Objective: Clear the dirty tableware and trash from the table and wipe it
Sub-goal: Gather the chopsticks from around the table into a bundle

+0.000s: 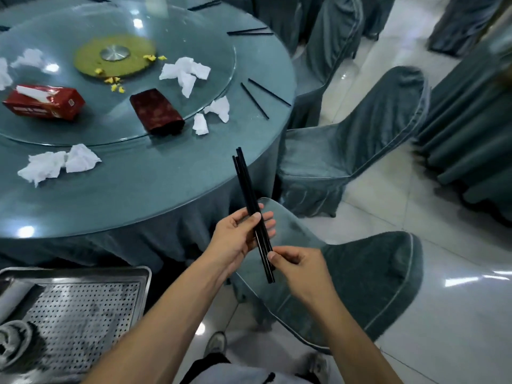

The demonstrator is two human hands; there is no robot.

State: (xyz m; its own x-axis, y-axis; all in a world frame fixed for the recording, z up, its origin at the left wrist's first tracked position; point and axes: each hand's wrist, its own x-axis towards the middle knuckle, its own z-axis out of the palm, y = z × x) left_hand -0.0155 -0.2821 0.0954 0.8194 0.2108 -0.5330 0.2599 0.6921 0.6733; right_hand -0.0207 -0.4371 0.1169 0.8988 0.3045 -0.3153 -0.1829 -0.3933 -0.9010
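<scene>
Both hands grip the black chopsticks: left hand mid-bundle, right hand pinching below.

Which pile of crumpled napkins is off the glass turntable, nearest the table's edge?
The front-left crumpled napkins, lying on the tablecloth; the others sit on or against the glass turntable.

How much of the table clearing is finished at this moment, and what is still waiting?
Done: no plates or bowls show on the table. In hand: the left hand and right hand hold a bundle of black chopsticks. Left: a chopstick pair near the edge, crumpled tissues, yellow scraps, the red tissue box, then wiping.
</scene>
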